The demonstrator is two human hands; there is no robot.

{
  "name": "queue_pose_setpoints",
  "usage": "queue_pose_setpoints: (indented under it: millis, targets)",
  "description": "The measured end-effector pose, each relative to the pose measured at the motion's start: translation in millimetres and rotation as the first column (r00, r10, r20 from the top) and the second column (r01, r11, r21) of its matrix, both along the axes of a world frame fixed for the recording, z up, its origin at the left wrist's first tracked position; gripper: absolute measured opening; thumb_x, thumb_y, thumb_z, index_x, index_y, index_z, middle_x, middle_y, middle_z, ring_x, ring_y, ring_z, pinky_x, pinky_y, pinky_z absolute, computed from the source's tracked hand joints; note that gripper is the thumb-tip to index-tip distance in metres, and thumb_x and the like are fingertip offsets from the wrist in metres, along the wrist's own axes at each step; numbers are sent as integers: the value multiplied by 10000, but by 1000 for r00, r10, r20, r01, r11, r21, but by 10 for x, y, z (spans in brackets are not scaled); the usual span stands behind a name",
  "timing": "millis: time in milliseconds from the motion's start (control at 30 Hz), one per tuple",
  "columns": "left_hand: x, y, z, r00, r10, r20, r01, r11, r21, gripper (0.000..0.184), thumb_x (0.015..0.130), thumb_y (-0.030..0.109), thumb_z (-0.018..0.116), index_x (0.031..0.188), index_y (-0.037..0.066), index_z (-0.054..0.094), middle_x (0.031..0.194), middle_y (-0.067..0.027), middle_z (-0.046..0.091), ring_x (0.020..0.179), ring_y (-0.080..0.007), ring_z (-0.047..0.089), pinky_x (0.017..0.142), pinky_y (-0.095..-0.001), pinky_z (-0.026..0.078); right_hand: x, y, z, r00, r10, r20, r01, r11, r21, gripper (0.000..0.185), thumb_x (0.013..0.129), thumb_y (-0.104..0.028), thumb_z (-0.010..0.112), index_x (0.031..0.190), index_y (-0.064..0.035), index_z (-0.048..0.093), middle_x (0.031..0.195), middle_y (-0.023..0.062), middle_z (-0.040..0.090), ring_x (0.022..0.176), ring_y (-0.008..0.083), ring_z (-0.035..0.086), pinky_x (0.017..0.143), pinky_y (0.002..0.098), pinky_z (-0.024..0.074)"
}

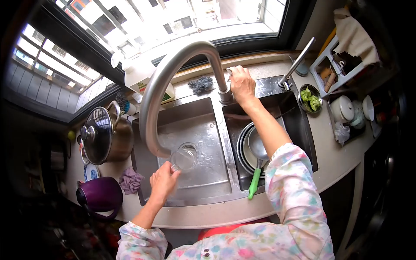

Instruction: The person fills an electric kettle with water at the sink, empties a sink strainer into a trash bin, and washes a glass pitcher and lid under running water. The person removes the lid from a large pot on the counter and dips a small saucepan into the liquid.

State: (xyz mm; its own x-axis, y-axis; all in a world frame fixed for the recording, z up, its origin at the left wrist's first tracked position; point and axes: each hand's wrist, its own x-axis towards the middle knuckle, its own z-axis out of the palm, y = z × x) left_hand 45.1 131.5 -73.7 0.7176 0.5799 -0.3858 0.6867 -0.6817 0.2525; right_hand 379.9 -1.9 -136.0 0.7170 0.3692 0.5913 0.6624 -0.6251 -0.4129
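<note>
My left hand is closed on a clear glass cup, held over the left sink basin below the spout of a tall curved faucet. The cup is see-through, and the drain lies behind it. At the faucet's base, my right hand is closed round the faucet handle, most of which the fingers hide. Under my right forearm, the right basin holds stacked bowls and a ladle-like pan with a green handle.
Left of the sink stand a lidded steel pot, a purple kettle and a crumpled cloth. Behind are a dark scrubber and a white jug. At right sit a bowl of greens and a dish tray.
</note>
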Motion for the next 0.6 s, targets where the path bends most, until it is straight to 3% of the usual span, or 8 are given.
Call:
queue_pose_setpoints:
  millis: [100, 200, 233, 267, 300, 367, 533, 600]
  targets:
    - [22, 90, 113, 999, 26, 40, -27, 1000, 16, 289, 727, 286, 652, 798, 34, 529, 780, -140, 620, 774, -351, 588, 677, -420, 445, -487, -125, 154, 999, -21, -33, 25, 991, 129, 412, 826, -78, 486, 1230, -34, 415, 995, 174, 488, 898, 331, 513, 725, 396, 474]
    - [-219, 442, -118, 975, 167, 149, -129, 963, -238, 249, 732, 244, 660, 772, 37, 528, 730, -110, 618, 712, -270, 612, 644, -355, 458, -1357, -121, -152, 921, 163, -354, -93, 974, 209, 447, 802, -171, 531, 1201, 3, 431, 1137, 194, 475, 1010, 325, 505, 854, 401, 425]
    - [-253, 476, -52, 908, 394, 139, -242, 768, -593, 201, 742, 188, 671, 758, 52, 523, 720, -49, 597, 671, -157, 591, 598, -283, 454, -1653, -109, -186, 742, 294, -603, -162, 951, 265, 447, 808, -207, 528, 1190, 9, 443, 1183, 201, 459, 1073, 329, 480, 885, 396, 408]
    - [-303, 512, 13, 859, 500, 111, -266, 622, -737, 159, 763, 133, 666, 768, 63, 523, 749, -11, 576, 661, -98, 563, 574, -245, 453, -1899, -43, -428, 649, 314, -693, -172, 948, 268, 463, 830, -246, 522, 1209, 3, 430, 1178, 201, 471, 1094, 338, 465, 895, 390, 398]
    - [-324, 527, 128, 811, 575, 101, -287, 543, -789, 145, 773, 117, 654, 782, 60, 521, 755, -14, 577, 650, -104, 562, 569, -246, 458, -2100, 15, -638, 659, 333, -675, -184, 941, 284, 446, 852, -296, 508, 1165, 20, 479, 1124, 199, 525, 1088, 357, 475, 906, 381, 391]
    - [-421, 608, 316, 720, 693, 29, -299, 347, -889, 106, 794, 88, 624, 820, 43, 532, 822, -51, 609, 685, -134, 589, 598, -254, 487, -2164, 100, -575, 148, 421, -895, -256, 890, 377, 452, 874, -374, 489, 1086, 21, 546, 1055, 168, 586, 1038, 309, 525, 900, 353, 389]
    - [-862, 754, 325, 552, 817, -170, -71, -157, -985, 217, 804, 139, 612, 967, 3, 566, 1054, -227, 592, 812, -257, 634, 668, -334, 542, -2152, 78, -321, -316, 537, -782, 103, 839, 534, 450, 860, -461, 514, 1052, -62, 597, 977, 29, 595, 935, 126, 519, 802, 266, 406]
    - [-1016, 703, 73, 463, 851, -248, 12, -286, -958, 297, 818, 224, 589, 1000, -10, 563, 1072, -278, 564, 796, -306, 631, 624, -359, 546, -2101, 0, -316, -123, 664, -738, -61, 737, 673, 515, 831, -492, 538, 1121, -68, 558, 978, 18, 576, 938, 111, 506, 743, 263, 419]
